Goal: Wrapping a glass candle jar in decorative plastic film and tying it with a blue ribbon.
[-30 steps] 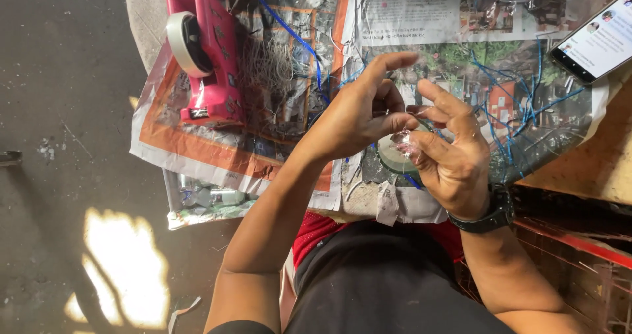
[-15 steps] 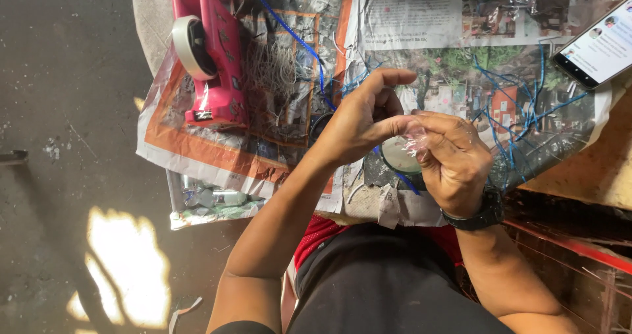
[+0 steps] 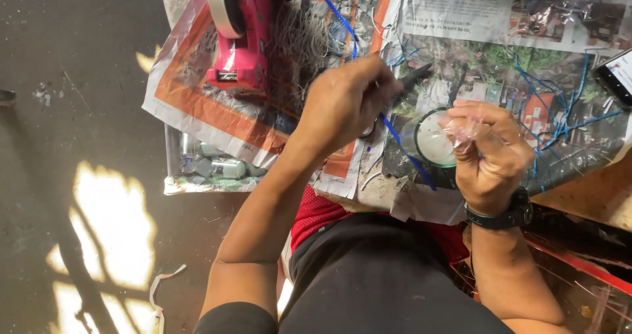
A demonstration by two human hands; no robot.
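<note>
Papers, a phone and a scrap of wrapper on the worktable.

Newspaper sheets with orange-bordered and colour photo panels cover the table; a phone lies at the right edge, its screen lit pale. The right hand pinches a small clear crinkled wrapper.

A crumpled clear wrapper sits pinched in the right hand; the left hand closes on a dark tool above the newspaper-covered table.
</note>
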